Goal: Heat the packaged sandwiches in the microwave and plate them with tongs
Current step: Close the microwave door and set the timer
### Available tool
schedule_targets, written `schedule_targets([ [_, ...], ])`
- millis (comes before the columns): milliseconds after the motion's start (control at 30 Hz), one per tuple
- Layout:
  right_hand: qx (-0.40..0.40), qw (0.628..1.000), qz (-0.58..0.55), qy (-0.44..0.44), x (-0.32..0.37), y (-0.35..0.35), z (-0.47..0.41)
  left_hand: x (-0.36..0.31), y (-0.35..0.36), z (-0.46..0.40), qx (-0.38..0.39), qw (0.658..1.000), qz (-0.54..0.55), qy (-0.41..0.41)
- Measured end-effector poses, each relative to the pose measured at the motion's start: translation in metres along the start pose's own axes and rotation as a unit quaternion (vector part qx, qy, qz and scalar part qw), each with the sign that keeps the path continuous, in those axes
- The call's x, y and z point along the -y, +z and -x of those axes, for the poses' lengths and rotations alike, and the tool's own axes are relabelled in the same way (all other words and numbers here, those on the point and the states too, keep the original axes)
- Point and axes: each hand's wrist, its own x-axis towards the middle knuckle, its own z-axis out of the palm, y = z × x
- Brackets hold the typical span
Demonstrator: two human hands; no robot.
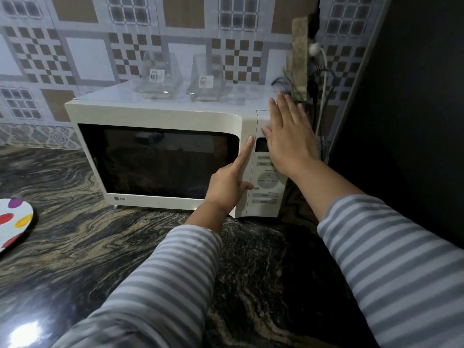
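1. The white microwave [160, 136] stands on the dark marbled bench [88, 247], its back close to the tiled wall [82, 46]. Its door is closed, and the dark window does not show what is inside.
2. The left hand [229, 183] has the index finger stretched out, the tip on the right edge of the door, beside the control panel [267, 182]; the other fingers are curled and hold nothing.
3. The right hand [286, 136] is flat with straight fingers, over the upper part of the control panel and the top right corner of the microwave. It hides part of the display and buttons.
4. Two clear glass containers [159, 74] with labels stand on top of the microwave, at 12 o'clock from the door.
5. At 3 o'clock of the microwave there are cables [324, 71] and a dark wall [414, 109], very near.
6. At 9 o'clock, at the left edge of the view, a white plate with coloured dots [13, 222] lies on the bench, well apart from the microwave.
7. The bench in front of the microwave, at 6 o'clock, carries only the striped sleeves [160, 285] above it.
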Motion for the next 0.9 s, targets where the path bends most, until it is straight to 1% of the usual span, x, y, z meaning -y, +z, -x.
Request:
schedule_targets([
  [133,0.006,1.000,-0.019,0.009,0.001,-0.003,0.001,-0.005,-0.006,0.002,0.037,0.999,0.023,-0.005],
  [233,0.005,0.998,-0.043,0.039,0.011,-0.004,0.015,-0.005,-0.015,0.016,0.071,0.996,0.047,-0.012],
  [333,0.006,0.998,-0.044,0.050,0.032,-0.001,0.047,0.005,-0.024,0.045,0.086,0.994,0.045,-0.055],
  [400,0.045,0.997,-0.056,0.040,0.048,0.003,0.071,0.010,-0.032,0.068,0.106,0.989,0.033,-0.099],
  [533,0.161,0.981,-0.102,0.028,0.080,0.015,0.117,0.019,-0.050,0.110,0.148,0.976,0.001,-0.157],
  [633,0.217,0.965,-0.139,0.047,0.094,0.026,0.145,0.018,-0.053,0.138,0.170,0.966,-0.010,-0.194],
  [767,0.258,0.948,-0.165,0.088,0.095,0.040,0.168,0.017,-0.029,0.168,0.201,0.960,-0.061,-0.183],
  [900,0.254,0.940,-0.176,0.142,0.083,0.051,0.168,0.009,0.001,0.180,0.241,0.951,-0.116,-0.153],
])
